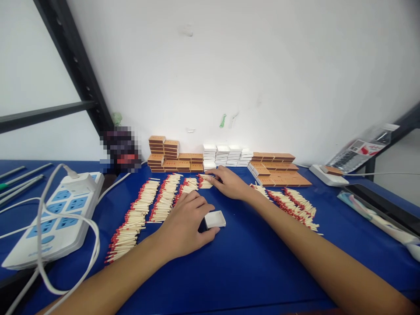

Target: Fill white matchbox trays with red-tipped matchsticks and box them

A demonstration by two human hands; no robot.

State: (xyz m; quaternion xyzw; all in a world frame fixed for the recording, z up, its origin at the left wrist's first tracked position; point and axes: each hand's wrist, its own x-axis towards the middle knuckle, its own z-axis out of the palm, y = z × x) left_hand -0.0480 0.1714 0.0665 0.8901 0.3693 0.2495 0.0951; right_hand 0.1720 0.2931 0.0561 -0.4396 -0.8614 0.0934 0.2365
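My left hand (193, 223) is at the centre, its thumb and fingers around the left end of a small white matchbox tray (215, 219) that lies hollow side up. Farther back, my right hand (226, 181) reaches across to a short row of red-tipped matches (205, 181), its fingertips on them. Longer match rows (166, 199) lie to the left, partly behind my left hand. More matches (292, 205) are spread beyond my right forearm. White trays (228, 153) stand stacked by the wall.
Orange matchboxes are stacked at the back left (170, 165) and back right (278, 170). A white power strip (62, 218) with looped cables lies at the left. At the right are a smaller white strip (328, 177), a plastic packet (364, 148) and a black case (383, 205).
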